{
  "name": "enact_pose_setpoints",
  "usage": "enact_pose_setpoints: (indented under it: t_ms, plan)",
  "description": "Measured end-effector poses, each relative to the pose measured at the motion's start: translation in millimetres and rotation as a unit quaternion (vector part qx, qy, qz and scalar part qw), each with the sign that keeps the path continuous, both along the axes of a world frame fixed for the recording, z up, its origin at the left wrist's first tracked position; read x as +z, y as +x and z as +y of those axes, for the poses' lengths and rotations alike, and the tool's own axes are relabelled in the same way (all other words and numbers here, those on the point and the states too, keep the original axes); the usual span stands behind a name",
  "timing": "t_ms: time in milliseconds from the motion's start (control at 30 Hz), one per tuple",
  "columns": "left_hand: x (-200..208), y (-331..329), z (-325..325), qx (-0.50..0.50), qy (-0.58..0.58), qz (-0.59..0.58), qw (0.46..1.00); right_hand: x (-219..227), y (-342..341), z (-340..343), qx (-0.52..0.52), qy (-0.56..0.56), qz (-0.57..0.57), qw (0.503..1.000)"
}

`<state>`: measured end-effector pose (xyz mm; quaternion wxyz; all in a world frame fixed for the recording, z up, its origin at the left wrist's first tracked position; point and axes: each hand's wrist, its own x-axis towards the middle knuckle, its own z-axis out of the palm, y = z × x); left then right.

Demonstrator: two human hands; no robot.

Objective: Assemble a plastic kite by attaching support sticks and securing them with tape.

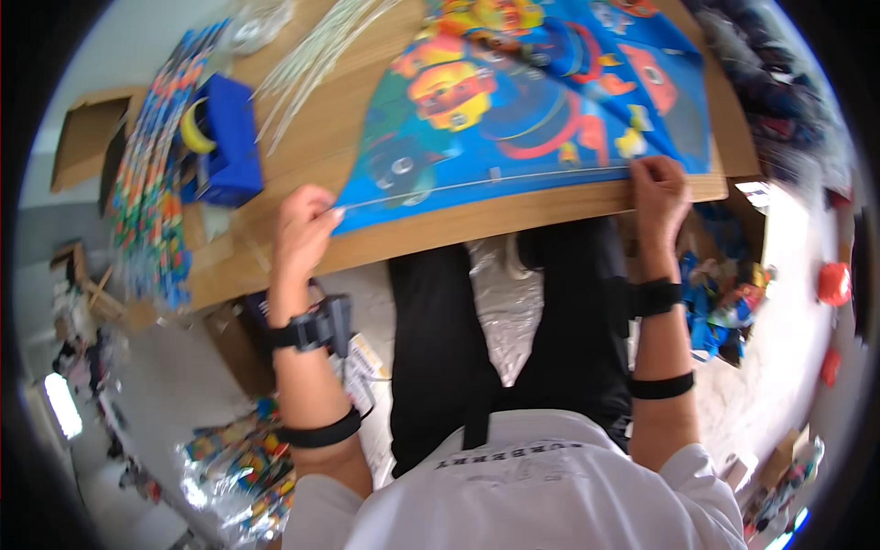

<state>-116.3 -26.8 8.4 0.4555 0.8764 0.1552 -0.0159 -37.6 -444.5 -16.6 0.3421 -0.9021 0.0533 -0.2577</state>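
Note:
A blue sheet of thin cloth with a colourful cartoon print [541,115] lies over the table's near part. Along its near edge runs a thin white rod [495,179], stretched between my two hands. My left hand [307,229] pinches the rod's left end at the cloth's left corner. At the other end, my right hand [660,188] is closed with its fingertips on the rod and the cloth edge. Slight blur hides how the rod sits against the cloth.
On the wooden table [247,252], a blue tape dispenser [229,137] stands at left beside a bundle of colourful printed strips [160,174]. Loose pale rods [316,50] lie at the back. Clear-wrapped dark packages [765,82] are at far right; bagged colourful items [243,467] lie below left.

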Motion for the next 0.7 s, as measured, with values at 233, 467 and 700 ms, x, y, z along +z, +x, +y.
enact_pose_setpoints:
  t_ms: [233,467,700]
  plan:
    - [-0.8,8.6,3.0,0.025,0.056,0.058,0.996,-1.1,1.2,3.0,0.003,0.014,0.042,0.999]
    - [6.5,16.5,-5.3,0.022,0.176,0.071,0.982,0.9,1.3,1.2,-0.003,-0.004,0.063,0.998]
    - [11.4,21.8,-12.4,0.018,0.206,0.087,0.974,0.6,2.5,-0.7,-0.008,-0.019,0.075,0.997]
